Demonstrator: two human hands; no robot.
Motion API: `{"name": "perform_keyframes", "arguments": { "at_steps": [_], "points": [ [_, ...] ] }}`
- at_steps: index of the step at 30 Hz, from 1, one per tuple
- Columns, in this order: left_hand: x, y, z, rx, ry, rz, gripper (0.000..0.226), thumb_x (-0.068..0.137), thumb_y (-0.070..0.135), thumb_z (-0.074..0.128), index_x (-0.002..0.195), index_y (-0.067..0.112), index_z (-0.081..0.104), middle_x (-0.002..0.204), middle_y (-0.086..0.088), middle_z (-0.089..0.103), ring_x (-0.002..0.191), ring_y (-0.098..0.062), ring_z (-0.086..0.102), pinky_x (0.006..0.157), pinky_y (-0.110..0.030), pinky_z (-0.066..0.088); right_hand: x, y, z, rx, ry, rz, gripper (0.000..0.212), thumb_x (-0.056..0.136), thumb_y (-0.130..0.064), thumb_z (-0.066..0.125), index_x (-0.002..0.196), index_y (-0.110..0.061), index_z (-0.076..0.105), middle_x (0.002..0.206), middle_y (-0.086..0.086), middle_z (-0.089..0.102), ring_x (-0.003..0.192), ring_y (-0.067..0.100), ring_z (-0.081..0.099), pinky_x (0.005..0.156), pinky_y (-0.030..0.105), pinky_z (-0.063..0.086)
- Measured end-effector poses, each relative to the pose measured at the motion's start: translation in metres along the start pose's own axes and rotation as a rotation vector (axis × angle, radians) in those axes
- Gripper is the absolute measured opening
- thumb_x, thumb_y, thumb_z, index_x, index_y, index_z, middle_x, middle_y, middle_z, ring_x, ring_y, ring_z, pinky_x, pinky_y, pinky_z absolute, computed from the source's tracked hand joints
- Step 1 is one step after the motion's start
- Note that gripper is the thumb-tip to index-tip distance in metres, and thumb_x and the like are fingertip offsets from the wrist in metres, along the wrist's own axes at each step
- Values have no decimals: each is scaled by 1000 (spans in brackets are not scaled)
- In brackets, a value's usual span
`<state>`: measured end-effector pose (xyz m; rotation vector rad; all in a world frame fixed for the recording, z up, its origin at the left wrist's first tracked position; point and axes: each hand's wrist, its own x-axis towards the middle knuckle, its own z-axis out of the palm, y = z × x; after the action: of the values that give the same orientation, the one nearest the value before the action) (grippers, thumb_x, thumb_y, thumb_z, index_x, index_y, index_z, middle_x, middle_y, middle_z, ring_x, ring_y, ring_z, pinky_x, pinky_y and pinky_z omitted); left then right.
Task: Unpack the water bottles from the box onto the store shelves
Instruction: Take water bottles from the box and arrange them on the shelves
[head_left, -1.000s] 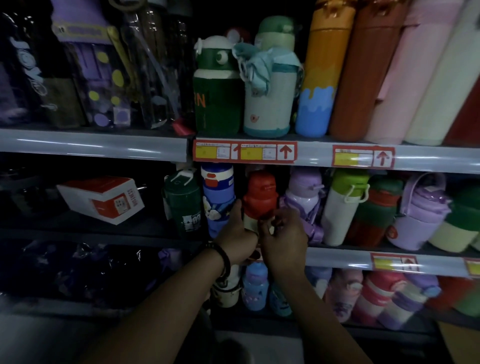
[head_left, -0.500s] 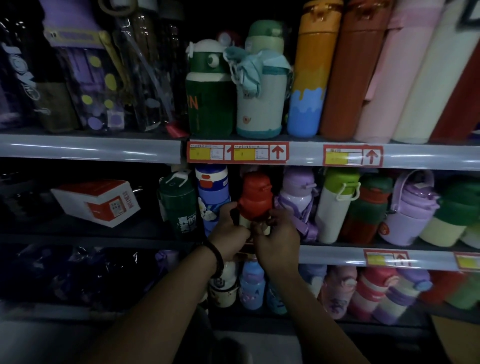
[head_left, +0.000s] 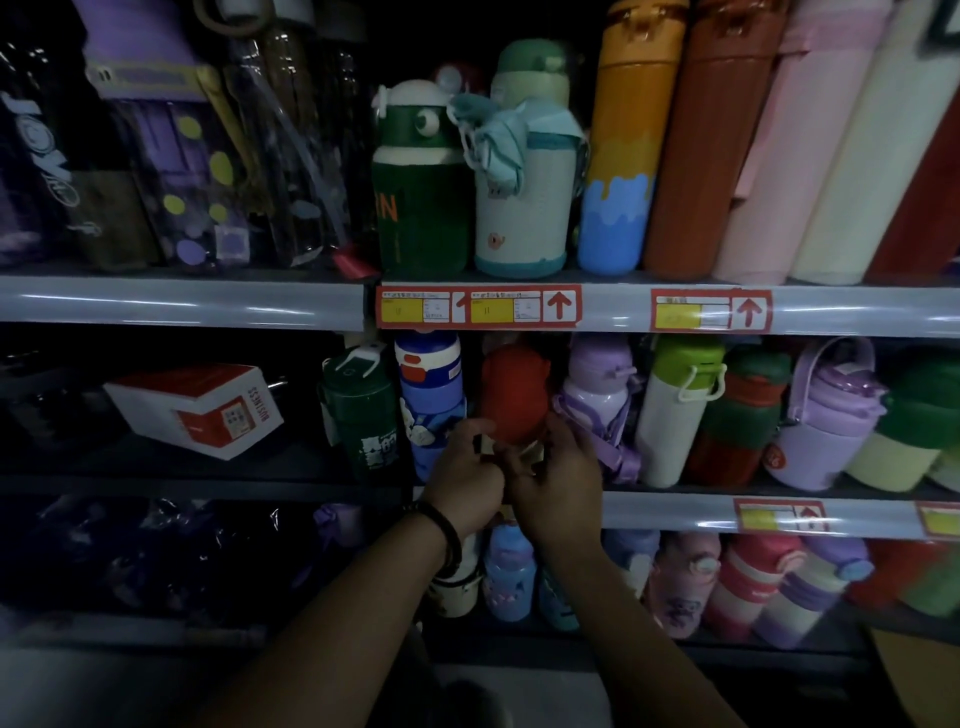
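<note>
A red-capped bottle (head_left: 514, 395) stands on the middle shelf (head_left: 675, 512) between a blue bottle (head_left: 430, 395) and a purple bottle (head_left: 597, 395). Both my hands are at its lower body. My left hand (head_left: 467, 480), with a dark bracelet at the wrist, curls its fingers at the bottle's left side. On the right side my right hand (head_left: 556, 483) grips the bottle's base. The bottle's lower part is hidden behind my hands. The box is not in view.
The upper shelf (head_left: 182, 301) carries tall bottles, a green one (head_left: 421, 208) among them. A white and red carton (head_left: 197, 408) lies tilted at the middle shelf's left. More bottles fill the right side and the bottom shelf. Red price tags (head_left: 478, 307) line the rails.
My hands have drawn closer together around the red-capped bottle's base. The view has shifted slightly, with the shelves sitting a little more to the left.
</note>
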<state>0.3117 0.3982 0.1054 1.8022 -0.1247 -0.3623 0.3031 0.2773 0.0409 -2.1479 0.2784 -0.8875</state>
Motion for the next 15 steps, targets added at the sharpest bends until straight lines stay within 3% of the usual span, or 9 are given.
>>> {"name": "perform_keyframes", "arguments": {
  "at_steps": [4,8,11,15],
  "points": [
    [-1,-2,0,7,-76,36,56,95,-2,50,139,32,57,126,4,67,110,-18,67,93,-46,61,-2,-6,-2,-124,48,34,48,88,-53,64,119,-16,60,118,8,62,106,30,62,73,39,50],
    [2,-4,0,31,-84,61,62,90,-3,51,137,37,59,125,6,70,112,-16,68,96,-47,60,0,-9,-2,-100,69,-8,32,87,-37,74,110,-17,62,116,5,59,96,28,64,67,36,47],
    [5,-7,-2,34,-52,62,56,84,5,57,133,32,59,119,5,70,112,-17,66,101,-49,57,3,-6,-1,-98,77,-14,22,88,-24,77,103,-18,62,110,4,60,91,27,64,65,35,46],
    [11,-12,-7,20,68,33,44,94,0,54,131,24,47,108,6,60,104,-19,64,100,-49,56,10,-3,-2,-102,96,-25,25,83,-8,75,105,-18,66,108,5,65,92,26,67,70,36,49]
  ]
}}
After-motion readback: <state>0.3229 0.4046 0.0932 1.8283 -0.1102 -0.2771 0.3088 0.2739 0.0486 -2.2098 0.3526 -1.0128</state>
